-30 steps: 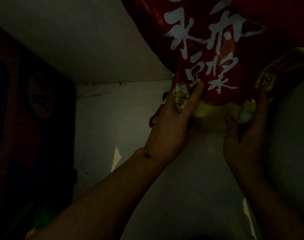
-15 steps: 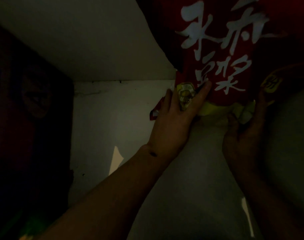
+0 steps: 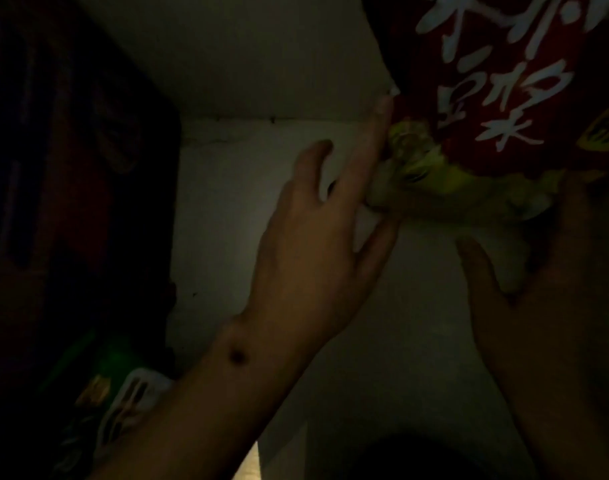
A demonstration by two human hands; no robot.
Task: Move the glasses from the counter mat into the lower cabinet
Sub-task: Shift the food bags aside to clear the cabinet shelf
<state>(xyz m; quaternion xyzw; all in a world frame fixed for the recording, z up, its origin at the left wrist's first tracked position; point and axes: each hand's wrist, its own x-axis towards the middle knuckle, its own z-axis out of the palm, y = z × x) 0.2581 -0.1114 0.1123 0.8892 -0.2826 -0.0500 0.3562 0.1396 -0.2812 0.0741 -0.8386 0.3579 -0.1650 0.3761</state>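
Inside a dim cabinet, a red bag [image 3: 503, 81] with white characters is pressed by the left hand [image 3: 316, 237] with straight fingers; its yellow-green lower edge [image 3: 452, 188] is held in the right hand's [image 3: 538, 289] grip. No glasses can be made out.

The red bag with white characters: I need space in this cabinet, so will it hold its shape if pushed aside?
Probably not. The red plastic bag with white characters looks soft; its yellow-green bottom edge is crumpled between the left hand and right hand. It would likely sag and slide rather than roll.
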